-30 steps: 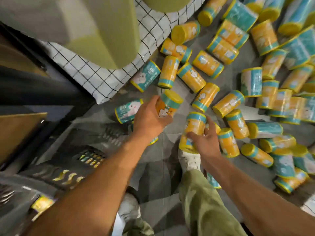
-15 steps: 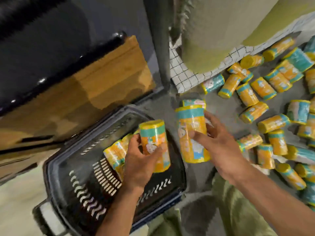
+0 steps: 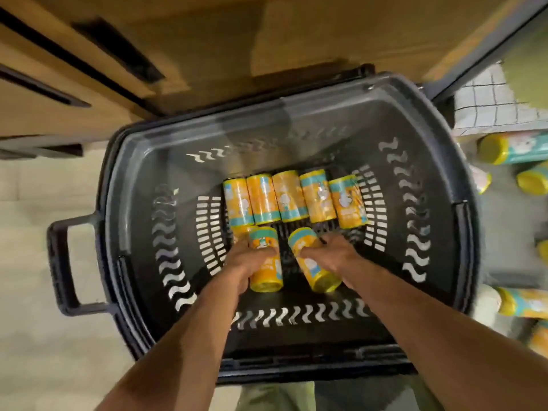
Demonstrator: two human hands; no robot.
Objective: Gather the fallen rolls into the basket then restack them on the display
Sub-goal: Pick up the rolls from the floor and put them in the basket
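Down inside the black basket (image 3: 139, 185), the left hand (image 3: 241, 264) has its fingers curled round one yellow-and-teal roll (image 3: 267, 275). The right hand (image 3: 338, 253) is wrapped round a second roll (image 3: 320, 275). Both sit just in front of a row of five rolls (image 3: 289, 198) lying side by side on the basket's bottom. Loose rolls (image 3: 510, 148) lie on the floor to the right.
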